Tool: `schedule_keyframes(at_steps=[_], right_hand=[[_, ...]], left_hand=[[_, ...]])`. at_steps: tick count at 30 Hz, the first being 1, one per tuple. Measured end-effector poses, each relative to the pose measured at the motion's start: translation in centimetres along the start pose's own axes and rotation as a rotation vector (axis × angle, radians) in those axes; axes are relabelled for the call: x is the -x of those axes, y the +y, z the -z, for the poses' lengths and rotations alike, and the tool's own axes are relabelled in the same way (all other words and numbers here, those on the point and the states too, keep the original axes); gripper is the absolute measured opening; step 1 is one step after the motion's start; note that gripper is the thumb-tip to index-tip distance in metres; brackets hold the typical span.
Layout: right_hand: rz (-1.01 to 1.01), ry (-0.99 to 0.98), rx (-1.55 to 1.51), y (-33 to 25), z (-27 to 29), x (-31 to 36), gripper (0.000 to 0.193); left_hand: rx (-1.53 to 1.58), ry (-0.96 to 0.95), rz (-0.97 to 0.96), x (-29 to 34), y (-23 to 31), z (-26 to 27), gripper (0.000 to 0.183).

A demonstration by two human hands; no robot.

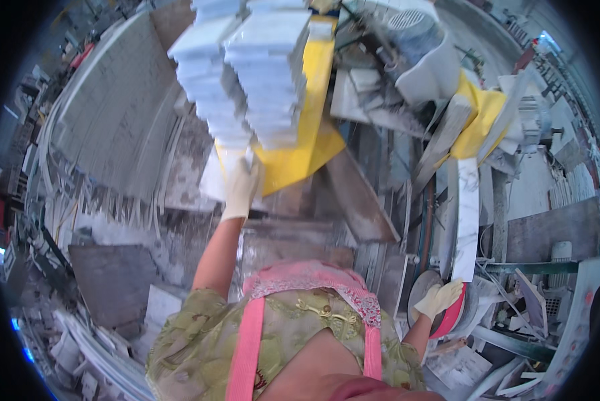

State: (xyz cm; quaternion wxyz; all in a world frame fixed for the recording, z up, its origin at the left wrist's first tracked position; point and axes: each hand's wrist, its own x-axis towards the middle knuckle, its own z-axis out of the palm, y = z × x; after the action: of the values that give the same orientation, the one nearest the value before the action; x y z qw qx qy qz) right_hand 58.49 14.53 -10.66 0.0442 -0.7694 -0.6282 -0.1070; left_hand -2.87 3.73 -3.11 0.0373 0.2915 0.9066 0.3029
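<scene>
My left hand [244, 179], in a pale glove, reaches forward to the near foot of two tall stacks of thin white stone tiles [263, 73]. Blur and the white pieces around its fingertips hide whether it grips one. Beneath the stacks lies a yellow sheet [293, 164]. On my right, a long white marble strip with grey veins [467, 220] runs away from me. My right hand [439, 300], also gloved, has its fingers stretched out flat by the strip's near end. Just below that hand is a round disc with a red face [452, 313].
A motor-like housing [413, 30] stands at the far right, with yellow cloth [479, 110] draped over the machine. Big slabs [116, 120] lean at the left. A brown board [356, 194] slants beside the yellow sheet. Stone offcuts [460, 364] lie at the lower right.
</scene>
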Motion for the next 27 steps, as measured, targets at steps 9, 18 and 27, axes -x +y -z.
schedule_keyframes(at_steps=[9,18,27], right_hand=[[-0.148,-0.110,-0.148,-1.6,1.6,0.1,0.068],[0.043,-0.013,-0.048,0.4,0.9,0.8,0.071],[-0.096,-0.055,-0.115,-0.1,1.6,1.0,0.064]], left_hand=[[0.028,-0.078,0.098,0.1,1.8,0.9,0.061],[0.029,-0.021,0.025,0.3,0.8,0.1,0.043],[0.020,-0.026,0.035,0.4,1.1,0.4,0.043]])
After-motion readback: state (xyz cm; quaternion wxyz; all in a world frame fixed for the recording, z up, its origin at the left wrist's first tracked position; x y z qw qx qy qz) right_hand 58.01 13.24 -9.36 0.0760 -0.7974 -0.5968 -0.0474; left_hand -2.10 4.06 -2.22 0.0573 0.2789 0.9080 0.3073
